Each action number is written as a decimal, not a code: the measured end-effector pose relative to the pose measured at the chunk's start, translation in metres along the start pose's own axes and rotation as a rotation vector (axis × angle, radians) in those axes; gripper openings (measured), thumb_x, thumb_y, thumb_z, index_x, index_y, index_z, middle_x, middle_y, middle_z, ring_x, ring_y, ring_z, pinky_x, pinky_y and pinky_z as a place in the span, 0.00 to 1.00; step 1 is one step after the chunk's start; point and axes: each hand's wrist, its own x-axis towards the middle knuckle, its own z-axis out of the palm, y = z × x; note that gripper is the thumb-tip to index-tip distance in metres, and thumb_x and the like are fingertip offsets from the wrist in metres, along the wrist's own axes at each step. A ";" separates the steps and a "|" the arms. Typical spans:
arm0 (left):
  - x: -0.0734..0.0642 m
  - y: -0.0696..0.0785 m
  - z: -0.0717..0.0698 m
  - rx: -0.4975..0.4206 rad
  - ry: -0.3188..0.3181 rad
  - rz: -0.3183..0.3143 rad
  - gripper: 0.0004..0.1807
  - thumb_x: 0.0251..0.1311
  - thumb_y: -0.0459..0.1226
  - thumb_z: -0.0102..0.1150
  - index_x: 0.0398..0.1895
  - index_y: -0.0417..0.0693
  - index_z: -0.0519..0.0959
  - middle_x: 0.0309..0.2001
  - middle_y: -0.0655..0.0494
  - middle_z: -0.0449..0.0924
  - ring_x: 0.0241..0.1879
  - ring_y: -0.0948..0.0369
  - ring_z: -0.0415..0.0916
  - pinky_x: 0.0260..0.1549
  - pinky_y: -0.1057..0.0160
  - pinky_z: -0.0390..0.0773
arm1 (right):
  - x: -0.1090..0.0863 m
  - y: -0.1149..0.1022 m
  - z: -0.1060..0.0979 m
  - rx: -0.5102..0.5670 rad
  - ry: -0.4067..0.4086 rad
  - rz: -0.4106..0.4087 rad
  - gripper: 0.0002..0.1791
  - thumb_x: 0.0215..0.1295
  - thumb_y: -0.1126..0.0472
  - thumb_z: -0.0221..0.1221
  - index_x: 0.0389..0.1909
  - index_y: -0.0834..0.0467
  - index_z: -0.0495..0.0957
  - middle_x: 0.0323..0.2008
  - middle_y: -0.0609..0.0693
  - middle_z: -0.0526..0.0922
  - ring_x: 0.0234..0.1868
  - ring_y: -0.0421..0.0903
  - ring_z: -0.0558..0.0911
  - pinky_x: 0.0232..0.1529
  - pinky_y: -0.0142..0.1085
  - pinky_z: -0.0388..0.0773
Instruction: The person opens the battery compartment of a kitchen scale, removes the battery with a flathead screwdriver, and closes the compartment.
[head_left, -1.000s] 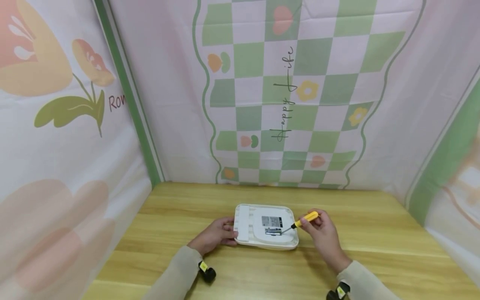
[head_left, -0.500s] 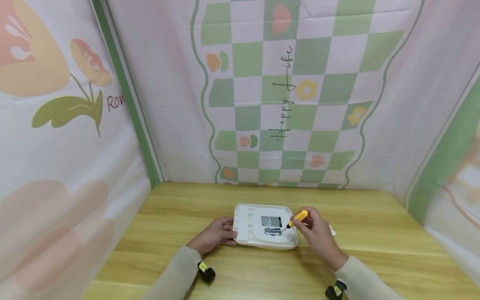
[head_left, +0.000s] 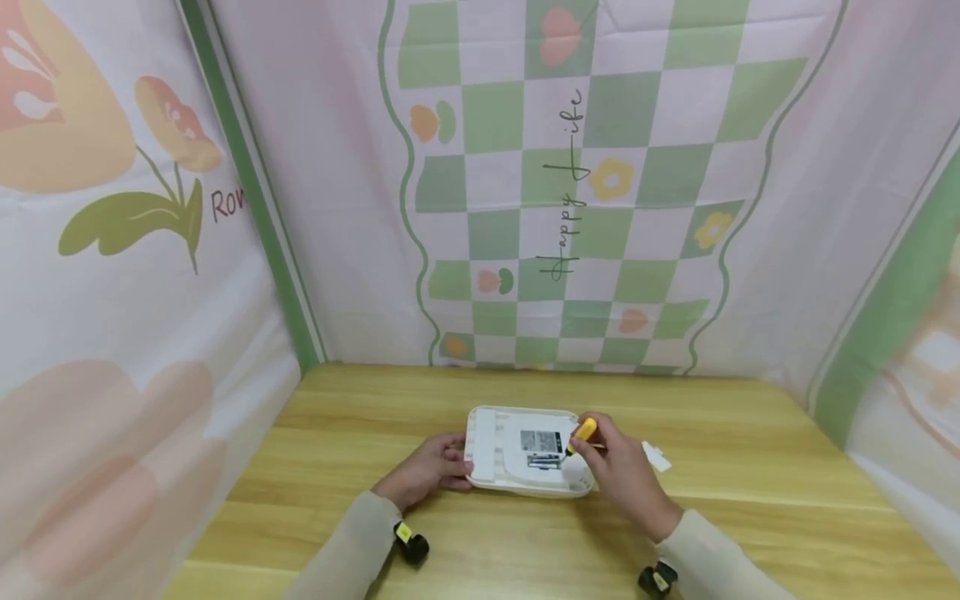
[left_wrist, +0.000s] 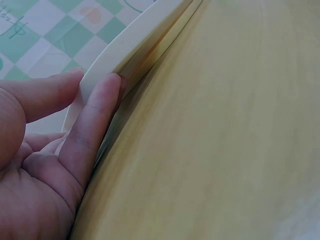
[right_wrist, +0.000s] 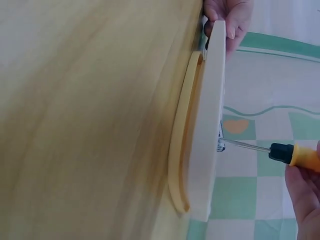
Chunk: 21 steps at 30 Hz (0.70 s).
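Note:
A white flat plastic device (head_left: 486, 442) with rounded corners lies with its labelled face up on the table. My left hand (head_left: 426, 472) pinches its left edge; in the left wrist view the thumb and a finger (left_wrist: 92, 125) meet at the white rim. In my right hand (head_left: 624, 477) is a yellow-handled screwdriver (head_left: 582, 435) with a black collar. Its thin metal shaft (right_wrist: 245, 145) slants down, with the tip right at metallic batteries (head_left: 543, 461) in an uncovered compartment. In the right wrist view, a cream curved rim (right_wrist: 177, 145) shows beneath the device.
A small white plastic piece (head_left: 656, 456), shaped like a battery cover, lies on the wooden table (head_left: 360, 400) just right of my right hand. Patterned cloth (head_left: 360, 208) hangs behind the table and at both sides.
My right hand has moved left over the device, and the screwdriver stands steeper with its tip still at the batteries. The small white piece has come out from behind the hand.

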 end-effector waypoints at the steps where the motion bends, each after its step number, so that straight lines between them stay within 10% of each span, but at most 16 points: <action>1: 0.000 0.000 0.000 -0.001 0.000 0.001 0.34 0.62 0.24 0.59 0.70 0.31 0.59 0.42 0.40 0.79 0.39 0.50 0.82 0.41 0.54 0.85 | 0.000 0.001 0.001 0.011 0.010 0.020 0.15 0.61 0.67 0.66 0.47 0.58 0.74 0.33 0.47 0.85 0.36 0.43 0.84 0.36 0.34 0.85; 10: 0.002 0.000 -0.002 0.010 0.005 -0.007 0.32 0.61 0.24 0.59 0.69 0.33 0.62 0.42 0.39 0.79 0.39 0.49 0.82 0.41 0.53 0.85 | -0.019 0.027 -0.002 0.478 0.090 0.359 0.16 0.71 0.67 0.55 0.51 0.73 0.63 0.43 0.68 0.80 0.42 0.38 0.82 0.45 0.29 0.82; 21: 0.004 -0.001 -0.001 0.002 0.009 -0.006 0.31 0.60 0.22 0.59 0.67 0.31 0.63 0.40 0.39 0.80 0.37 0.49 0.82 0.40 0.53 0.85 | -0.031 0.046 0.003 0.782 0.161 0.500 0.22 0.71 0.65 0.55 0.54 0.73 0.56 0.44 0.63 0.79 0.44 0.39 0.83 0.49 0.32 0.80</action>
